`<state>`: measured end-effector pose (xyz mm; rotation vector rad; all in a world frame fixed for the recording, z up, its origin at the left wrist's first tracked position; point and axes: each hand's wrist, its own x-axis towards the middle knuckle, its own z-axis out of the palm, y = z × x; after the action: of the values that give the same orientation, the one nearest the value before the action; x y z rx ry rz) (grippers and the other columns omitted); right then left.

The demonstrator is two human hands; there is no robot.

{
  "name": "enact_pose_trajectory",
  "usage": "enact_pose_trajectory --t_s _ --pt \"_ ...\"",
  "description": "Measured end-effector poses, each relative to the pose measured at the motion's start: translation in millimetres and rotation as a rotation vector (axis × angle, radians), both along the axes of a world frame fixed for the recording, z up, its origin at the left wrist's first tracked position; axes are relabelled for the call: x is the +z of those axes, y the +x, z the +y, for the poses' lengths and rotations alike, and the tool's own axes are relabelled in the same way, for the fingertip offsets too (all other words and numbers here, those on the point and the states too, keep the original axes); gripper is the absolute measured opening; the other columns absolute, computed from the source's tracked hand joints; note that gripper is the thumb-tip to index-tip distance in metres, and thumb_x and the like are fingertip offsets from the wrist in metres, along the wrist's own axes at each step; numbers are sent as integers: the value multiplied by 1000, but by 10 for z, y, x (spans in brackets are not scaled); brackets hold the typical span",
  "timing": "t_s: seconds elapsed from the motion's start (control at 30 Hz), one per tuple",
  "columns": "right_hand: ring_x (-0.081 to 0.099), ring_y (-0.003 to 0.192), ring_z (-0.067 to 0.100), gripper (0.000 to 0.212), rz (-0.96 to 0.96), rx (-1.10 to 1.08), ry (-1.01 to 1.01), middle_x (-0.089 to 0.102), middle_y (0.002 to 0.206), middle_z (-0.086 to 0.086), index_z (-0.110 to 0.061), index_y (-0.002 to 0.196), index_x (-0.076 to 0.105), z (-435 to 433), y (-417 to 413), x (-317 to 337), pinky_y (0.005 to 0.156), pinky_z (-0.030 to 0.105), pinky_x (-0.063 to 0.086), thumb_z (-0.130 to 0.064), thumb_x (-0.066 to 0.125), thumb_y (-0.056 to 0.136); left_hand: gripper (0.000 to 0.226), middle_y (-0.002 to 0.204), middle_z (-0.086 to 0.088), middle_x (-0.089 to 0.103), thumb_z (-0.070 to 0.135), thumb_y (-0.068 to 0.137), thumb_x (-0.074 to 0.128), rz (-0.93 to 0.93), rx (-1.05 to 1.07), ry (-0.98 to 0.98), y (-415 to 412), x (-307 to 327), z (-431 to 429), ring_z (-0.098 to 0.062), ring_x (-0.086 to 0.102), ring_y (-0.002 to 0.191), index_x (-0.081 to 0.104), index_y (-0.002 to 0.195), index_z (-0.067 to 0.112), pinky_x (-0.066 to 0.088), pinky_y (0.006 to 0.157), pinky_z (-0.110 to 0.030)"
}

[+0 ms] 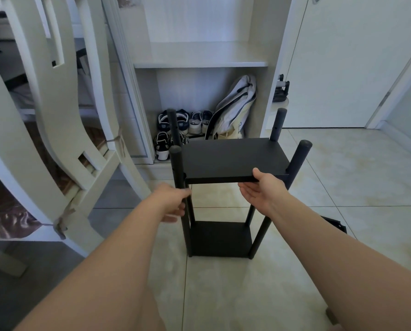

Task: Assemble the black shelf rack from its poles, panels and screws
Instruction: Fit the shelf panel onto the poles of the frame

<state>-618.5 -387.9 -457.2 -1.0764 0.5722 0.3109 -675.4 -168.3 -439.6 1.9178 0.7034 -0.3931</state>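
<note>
Left hand (172,203) wrapped round the front left pole (177,163), fingers curled about it just under the upper panel (230,156). Right hand (259,192) at the panel's front edge, palm turned up, thumb lying on the top face, fingers straight and spread below the edge; cannot tell whether they touch the underside. The black shelf rack (188,235) stands upright on the tiled floor (343,187) directly ahead of both hands. Lower panel (220,237) sits near the floor, below my hands and between the poles. Front right pole (297,158) rises just beyond my right hand, tilted outward at the top. The two back poles (278,125) stick up past the far edge of the upper panel. Farther out beyond the hands, an open cabinet bay holds shoes (183,123) and a pale bag (235,108). A white chair (63,115) stands off to the left of my left hand.
</note>
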Motion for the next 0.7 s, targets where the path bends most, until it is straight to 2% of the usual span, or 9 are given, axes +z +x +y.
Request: enact_pose_trajectory --t_s 0.07,0.13,0.23,0.33,0.47,0.57,0.7 --pt "71 94 27 27 8 9 2 71 105 17 -6 127 55 11 -8 -10 65 35 57 -19 59 103 27 97 -6 67 24 101 59 -154 79 -56 48 46 -23 -17 64 82 54 125 12 54 74 -34" --pt "71 94 28 26 12 5 9 71 106 17 -6 125 56 9 -6 -21 66 35 57 -19 59 103 25 92 -7 66 17 102 56 -214 117 -81 72 70 -57 -17 62 79 54 125 11 52 70 -31" --pt "71 93 27 26 10 -10 17 71 106 18 -5 125 55 -8 5 -21 66 35 57 -19 59 103 25 98 -10 67 14 103 53 -245 129 -97 95 28 -87 -19 63 87 56 127 9 53 76 -33" --pt "71 93 27 25 6 -26 36 71 106 19 -5 124 55 -28 17 -21 66 35 57 -18 59 103 30 96 -7 65 12 103 52 -274 153 -133 135 5 -121 -18 62 88 54 133 10 52 76 -32" --pt "71 95 28 27 4 -27 55 70 107 20 -4 126 55 -23 28 -26 67 36 57 -18 59 103 42 109 -6 64 17 101 58 -266 207 -174 180 -82 -163 -21 63 101 48 141 17 53 81 -36" --pt "71 96 29 29 10 -15 50 70 108 20 -4 128 55 -1 25 -28 68 36 57 -18 59 103 33 108 -7 64 20 98 64 -212 359 -250 212 -77 -213 -21 64 96 55 128 12 53 78 -36" --pt "70 98 29 32 25 6 61 69 112 20 -4 133 52 14 -17 -37 71 37 58 -17 58 103 23 107 -7 66 25 93 69 -48 504 -544 103 -94 -284 -25 65 94 58 110 14 54 77 -40"
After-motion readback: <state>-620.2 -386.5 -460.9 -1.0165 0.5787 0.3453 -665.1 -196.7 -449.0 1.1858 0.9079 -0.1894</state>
